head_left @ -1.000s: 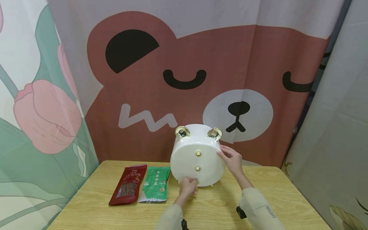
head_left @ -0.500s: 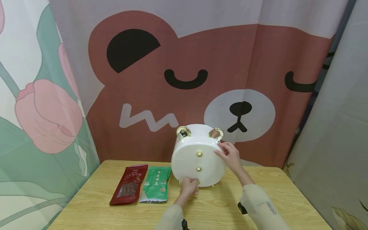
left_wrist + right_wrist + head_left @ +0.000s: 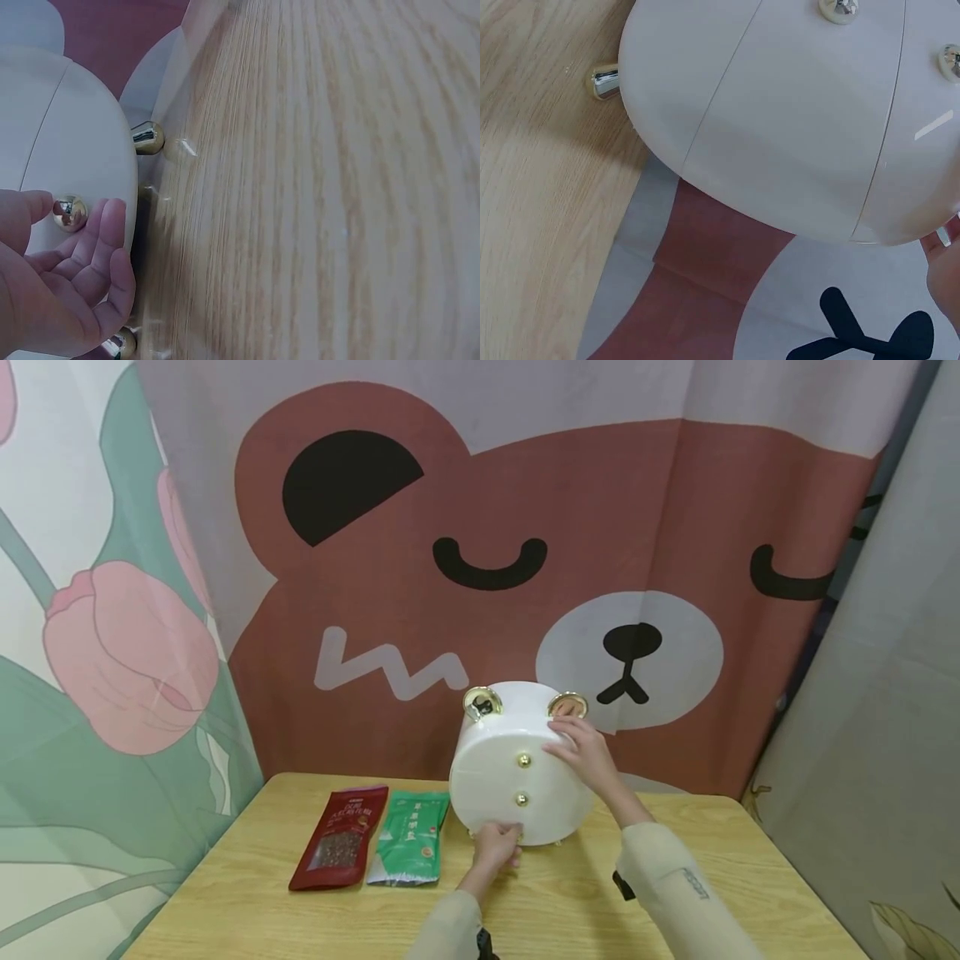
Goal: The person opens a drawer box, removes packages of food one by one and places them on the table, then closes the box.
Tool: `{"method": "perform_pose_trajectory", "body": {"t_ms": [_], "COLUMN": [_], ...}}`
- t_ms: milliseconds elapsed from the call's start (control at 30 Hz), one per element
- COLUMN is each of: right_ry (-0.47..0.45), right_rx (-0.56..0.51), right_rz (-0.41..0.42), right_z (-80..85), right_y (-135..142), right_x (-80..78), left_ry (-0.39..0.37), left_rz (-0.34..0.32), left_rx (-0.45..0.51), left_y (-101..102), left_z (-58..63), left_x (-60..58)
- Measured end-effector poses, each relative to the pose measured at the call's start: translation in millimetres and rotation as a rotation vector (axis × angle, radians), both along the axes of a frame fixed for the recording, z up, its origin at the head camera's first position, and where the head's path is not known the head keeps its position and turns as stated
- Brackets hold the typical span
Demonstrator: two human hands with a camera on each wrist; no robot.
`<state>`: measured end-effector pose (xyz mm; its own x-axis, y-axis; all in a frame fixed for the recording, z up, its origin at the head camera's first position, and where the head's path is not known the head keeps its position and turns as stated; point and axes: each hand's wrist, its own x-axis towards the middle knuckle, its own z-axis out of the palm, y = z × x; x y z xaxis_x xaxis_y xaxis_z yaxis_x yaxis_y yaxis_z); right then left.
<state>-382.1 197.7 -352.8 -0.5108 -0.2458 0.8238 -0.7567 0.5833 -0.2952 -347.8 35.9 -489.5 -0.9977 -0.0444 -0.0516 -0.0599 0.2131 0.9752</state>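
Observation:
A round white storage box (image 3: 487, 781) with drawers stands on the table, with two gold ears (image 3: 482, 702) on top and short gold feet. Two gold knobs show one above the other on its front, the middle one (image 3: 522, 799) bare. Low on the front, my left hand (image 3: 493, 847) pinches the bottom knob (image 3: 71, 215) between thumb and fingers. My right hand (image 3: 588, 756) rests on the box's upper right, thumb against the front and fingers across the top edge, just below the right ear. Only a sliver of it shows in the right wrist view.
Left of the box lie a green packet (image 3: 410, 839) and a dark red packet (image 3: 339, 839) with a see-through window. They rest on a wooden table (image 3: 247, 902). A curtain (image 3: 375, 610) printed with a bear hangs close behind the table.
My right hand has slid left and up along the box's edge, closer to the right ear. The left hand stays at the bottom knob. The head view has shifted slightly.

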Motion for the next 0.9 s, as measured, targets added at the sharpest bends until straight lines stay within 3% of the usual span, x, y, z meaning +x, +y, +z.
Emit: {"method": "perform_pose_trajectory", "body": {"t_ms": [167,500,700,900], "right_ry": [0.049,-0.081,-0.068,-0.081], "right_rx": [-0.018,-0.016,-0.108,-0.148], "right_rz": [0.034,-0.083,-0.073,-0.078], "right_z": [-0.8,2.3,0.5,-1.5], "right_y": [-2.0,-7.9,-11.1,-11.1], "right_x": [-2.2,2.1,4.7,5.3], "left_ry": [0.000,-0.009,0.027,0.037], "left_rz": [-0.001,0.000,0.014,0.017], "left_rx": [0.010,0.037,-0.016,-0.006], "left_y": [1.6,3.3,3.6,3.6], "left_z": [0.3,0.4,-1.1,-4.3], "left_x": [-0.1,-0.6,-0.9,-1.5]}}
